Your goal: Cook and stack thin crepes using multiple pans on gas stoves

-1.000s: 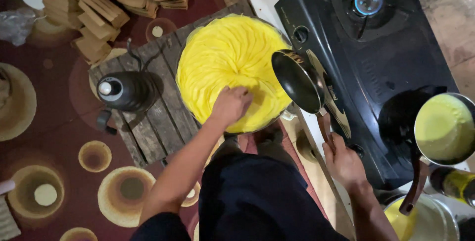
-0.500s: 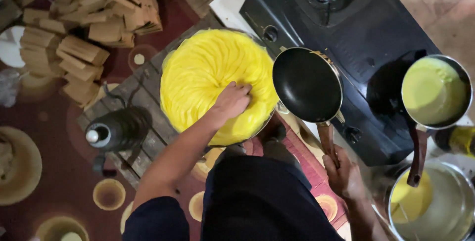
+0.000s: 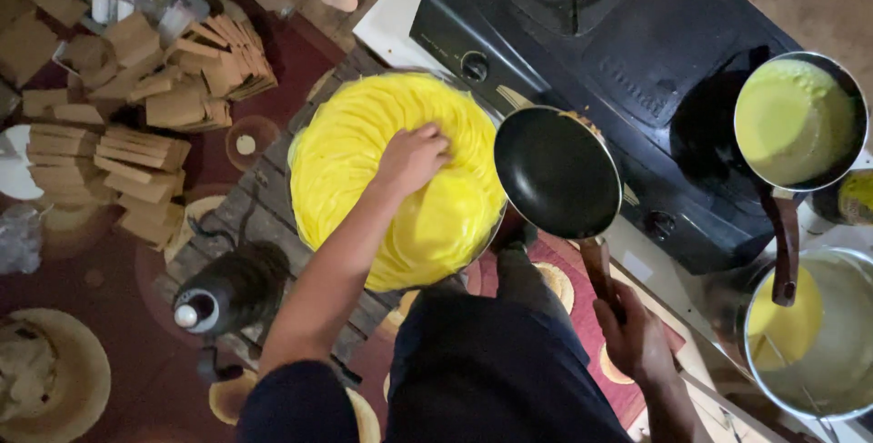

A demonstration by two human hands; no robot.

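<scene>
While the view looks straight down, the scene reads as follows:

Surface: a weathered grey wooden slat pallet (image 3: 264, 225) lies on a dark red patterned carpet with pale round motifs (image 3: 109, 379); a black gas stove top (image 3: 637, 52) sits at 1 o'clock on a white base.

Room: stacks of folded brown cardboard boxes (image 3: 136, 134) fill 10 o'clock; a dark glass bottle with a white cap (image 3: 232, 290) lies on the pallet at 8 o'clock.

Left hand (image 3: 414, 156): fingers curled and pressed down on the heaped round stack of thin bright yellow crepes (image 3: 391, 179), which rests on the pallet at centre; whether they pinch a sheet I cannot tell.

Right hand (image 3: 637, 338): at 5 o'clock, fingers wrapped fully round the brown handle of the empty round black non-stick frying pan (image 3: 556, 170), held just beside the stack's 3 o'clock edge.

Right side: a small metal saucepan of yellow-green batter (image 3: 796, 120) at 2 o'clock; a large steel pot with yellow batter (image 3: 818, 334) at 4 o'clock.

Change: compared with half a second ago, the pan has tipped slightly nearer the stack, the left hand has slid toward the stack's upper middle, and the view has shifted so the stove fills more of the top.
</scene>
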